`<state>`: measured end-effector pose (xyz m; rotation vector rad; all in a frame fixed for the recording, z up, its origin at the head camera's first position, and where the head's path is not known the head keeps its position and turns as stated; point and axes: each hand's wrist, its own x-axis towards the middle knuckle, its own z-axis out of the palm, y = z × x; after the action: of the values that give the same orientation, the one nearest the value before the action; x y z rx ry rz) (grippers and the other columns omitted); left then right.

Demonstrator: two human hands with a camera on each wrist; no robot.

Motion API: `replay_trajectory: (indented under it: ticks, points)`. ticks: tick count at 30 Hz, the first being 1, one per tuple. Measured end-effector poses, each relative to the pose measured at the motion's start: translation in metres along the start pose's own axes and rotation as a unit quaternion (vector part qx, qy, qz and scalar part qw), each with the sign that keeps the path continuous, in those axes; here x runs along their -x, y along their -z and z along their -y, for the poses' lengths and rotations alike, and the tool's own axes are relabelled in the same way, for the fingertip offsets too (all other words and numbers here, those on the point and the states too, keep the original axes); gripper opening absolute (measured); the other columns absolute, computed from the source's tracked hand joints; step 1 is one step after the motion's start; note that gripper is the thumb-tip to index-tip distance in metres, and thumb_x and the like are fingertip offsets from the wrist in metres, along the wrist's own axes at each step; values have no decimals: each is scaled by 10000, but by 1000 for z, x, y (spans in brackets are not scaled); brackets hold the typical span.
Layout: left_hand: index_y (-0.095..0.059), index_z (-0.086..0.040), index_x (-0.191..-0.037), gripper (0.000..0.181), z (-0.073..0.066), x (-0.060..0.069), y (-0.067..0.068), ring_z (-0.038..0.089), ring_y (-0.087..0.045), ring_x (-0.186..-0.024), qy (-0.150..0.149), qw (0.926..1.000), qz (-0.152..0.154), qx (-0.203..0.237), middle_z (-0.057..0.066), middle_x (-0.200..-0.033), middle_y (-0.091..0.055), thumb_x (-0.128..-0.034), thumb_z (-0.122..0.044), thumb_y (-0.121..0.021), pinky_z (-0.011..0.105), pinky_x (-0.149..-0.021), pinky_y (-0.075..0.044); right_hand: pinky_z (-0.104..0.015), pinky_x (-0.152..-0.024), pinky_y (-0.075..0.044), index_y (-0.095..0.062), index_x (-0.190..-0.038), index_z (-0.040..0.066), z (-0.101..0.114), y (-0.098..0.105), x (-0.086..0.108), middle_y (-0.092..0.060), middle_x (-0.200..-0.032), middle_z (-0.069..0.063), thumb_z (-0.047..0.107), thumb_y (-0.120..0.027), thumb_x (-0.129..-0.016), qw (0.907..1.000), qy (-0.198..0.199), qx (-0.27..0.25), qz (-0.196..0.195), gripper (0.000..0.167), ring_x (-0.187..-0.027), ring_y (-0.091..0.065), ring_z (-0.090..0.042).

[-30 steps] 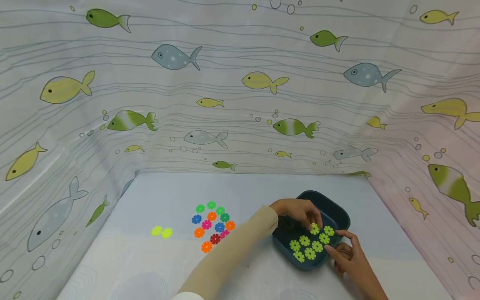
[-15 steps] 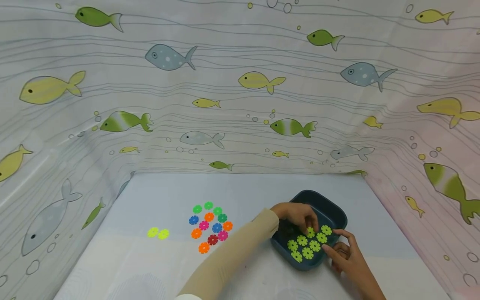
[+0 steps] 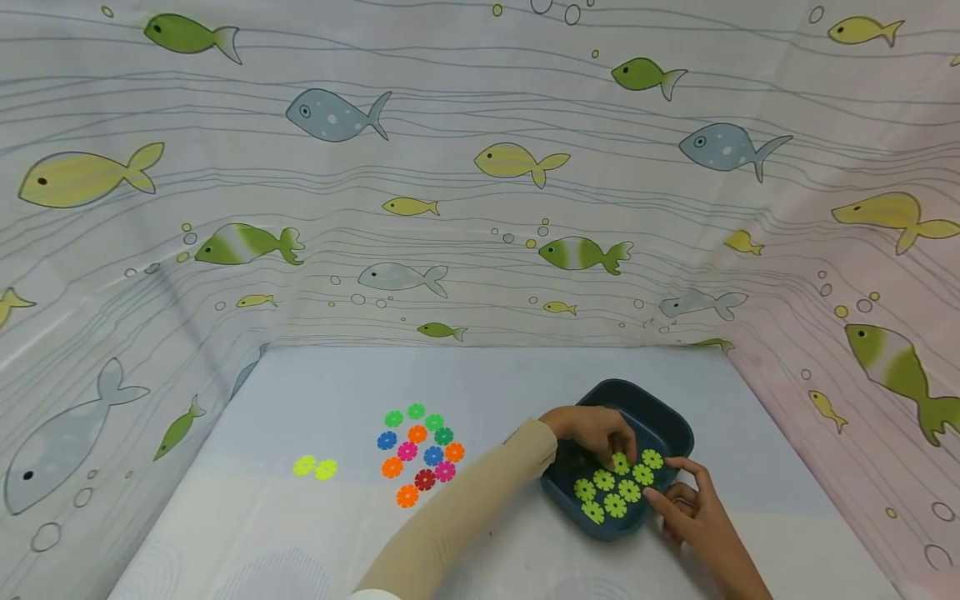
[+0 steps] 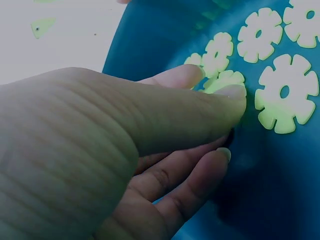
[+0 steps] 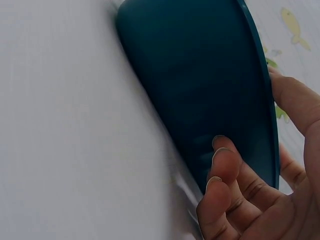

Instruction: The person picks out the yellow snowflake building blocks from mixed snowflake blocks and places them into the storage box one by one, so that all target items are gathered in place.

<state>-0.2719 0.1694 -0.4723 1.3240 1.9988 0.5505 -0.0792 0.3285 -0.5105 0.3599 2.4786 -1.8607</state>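
Note:
A dark blue-green tray [image 3: 656, 417] with rounded corners stands at the right of the white table. Several yellow-green notched plastic discs [image 3: 615, 505], flower-like with a centre hole, lie in its near part. My left hand [image 3: 600, 432] reaches into the tray from the left. Its thumb and forefinger pinch one yellow-green disc [image 4: 227, 79], partly hidden under the thumb in the left wrist view. At the tray's right side, my right hand [image 3: 697, 508] grips the rim. In the right wrist view, the curled fingers [image 5: 227, 167] lie against the outer wall, with the thumb at the rim.
Left of the tray lies a loose group of orange [image 3: 407, 496], blue [image 3: 387, 440], pink, red and green discs. Two brighter yellow discs [image 3: 326, 469] lie farther left. My left forearm [image 3: 465, 517] crosses the table's front. A fish-print sheet [image 3: 495, 242] walls in the back and sides.
The head view has shifted slightly, so the scene sits a little more to the left. Both hands stay at the tray, with the left fingers at the same disc.

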Motion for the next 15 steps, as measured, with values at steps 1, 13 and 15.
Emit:
replay_trajectory:
  ticks: [1,13,15]
  points:
    - [-773,-166,-1090,259,0,0,0,5,-615,-931,-2,10000,-6,-15,-110,-1024,-665,-870,-39,-821,134,-795,-494,-387,-506,-515,-250,-1461,210,0,0,0,-627,-900,-156,299,-723,-983,10000,-4,-5,4,678,-607,-572,-247]
    - [-765,-181,-1105,267,-2,3,4,-22,-611,-956,-84,9997,-1,-209,-130,-1044,-675,-865,-90,-840,127,-807,-487,-381,-541,-508,-231,-1467,241,-4,2,-2,-618,-934,-167,305,-716,-988,9997,-135,-173,116,685,-620,-566,-239]
    - [-760,-165,-1106,257,-3,5,6,-12,-620,-941,-191,9997,-15,-146,-119,-1034,-682,-871,-92,-836,135,-796,-499,-378,-540,-507,-230,-1462,240,-5,2,-3,-620,-931,-162,307,-715,-989,9998,-112,-149,117,681,-620,-566,-237]
